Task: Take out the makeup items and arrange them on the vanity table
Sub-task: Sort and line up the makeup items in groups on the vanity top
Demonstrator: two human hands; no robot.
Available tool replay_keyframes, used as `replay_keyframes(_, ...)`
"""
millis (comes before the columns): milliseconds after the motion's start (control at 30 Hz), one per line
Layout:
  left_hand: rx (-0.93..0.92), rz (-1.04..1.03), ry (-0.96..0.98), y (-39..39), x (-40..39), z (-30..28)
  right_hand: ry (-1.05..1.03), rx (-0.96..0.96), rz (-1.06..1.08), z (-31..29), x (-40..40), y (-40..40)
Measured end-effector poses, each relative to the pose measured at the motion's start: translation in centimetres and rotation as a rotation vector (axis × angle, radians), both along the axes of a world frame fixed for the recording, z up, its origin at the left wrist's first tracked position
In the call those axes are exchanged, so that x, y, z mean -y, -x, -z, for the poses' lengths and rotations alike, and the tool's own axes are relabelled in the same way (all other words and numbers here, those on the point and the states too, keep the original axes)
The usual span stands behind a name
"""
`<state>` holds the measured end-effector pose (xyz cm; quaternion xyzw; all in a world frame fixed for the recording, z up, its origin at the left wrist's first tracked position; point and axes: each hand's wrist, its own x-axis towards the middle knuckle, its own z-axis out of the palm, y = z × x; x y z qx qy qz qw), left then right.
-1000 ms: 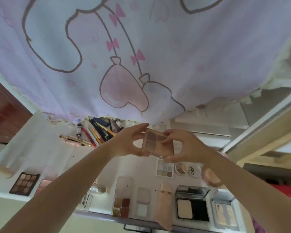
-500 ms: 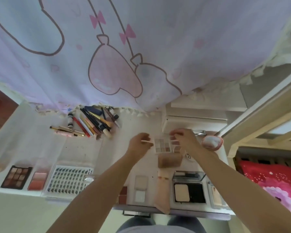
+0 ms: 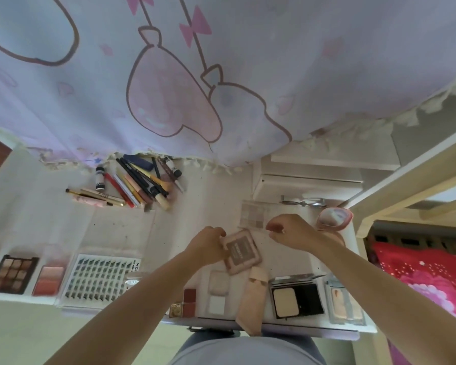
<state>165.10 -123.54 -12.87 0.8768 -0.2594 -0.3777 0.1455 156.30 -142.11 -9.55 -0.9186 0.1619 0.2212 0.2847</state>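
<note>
Left hand (image 3: pixel 208 245) is gripping the edge of a closed pink compact (image 3: pixel 242 252) lying on the vanity table (image 3: pixel 200 206). Right hand (image 3: pixel 291 231) is hovering just beside it, fingers loosely curled, holding nothing. Brushes and pencils (image 3: pixel 137 184) are lying piled near the curtain (image 3: pixel 221 75).

curtain (image 3: pixel 248 61): pale lilac, pink cartoon shapes and bows, hangs over the back of the scene | bedding (image 3: pixel 427 280): red and pink, floral, at far right | frame (image 3: pixel 406 185): cream wooden, beside the bedding
</note>
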Motion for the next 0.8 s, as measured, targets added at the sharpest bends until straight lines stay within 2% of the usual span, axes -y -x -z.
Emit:
replay_keyframes(133, 0.076, 0.13, -0.02, 0.5, 0.1, -0.2, -0.021, -0.133, -0.087, 0.5, -0.7, -0.8)
replay_keyframes(333, 0.14, 0.339, -0.099, 2.0, -0.2, 0.8, -0.065, -0.234, -0.048, 2.5, -2.9, -1.0)
replay_keyframes(433, 0.175, 0.351, -0.12, 2.5, -0.3, 1.2, -0.153, -0.219, 0.088, 3.0, -3.4, -0.8)
replay_keyframes(533, 0.231, 0.35, -0.134, 3.0, -0.3, 1.7, -0.329, -0.243, 0.305, 3.1, -3.6, -0.5)
replay_keyframes(633, 0.29, 0.342, -0.124, 2.8, -0.2, 1.8, -0.386, -0.244, 0.329, 2.9, -3.8, -0.3)
replay_keyframes(700, 0.301, 0.374, -0.127, 2.2, -0.1, 1.5, -0.265, -0.164, 0.205, 2.9, -3.6, -0.3)
replay_keyframes(800, 0.228, 0.385, -0.152, 0.8, 0.0, 0.4, 0.124, 0.088, -0.043, 3.2, -2.7, -0.7)
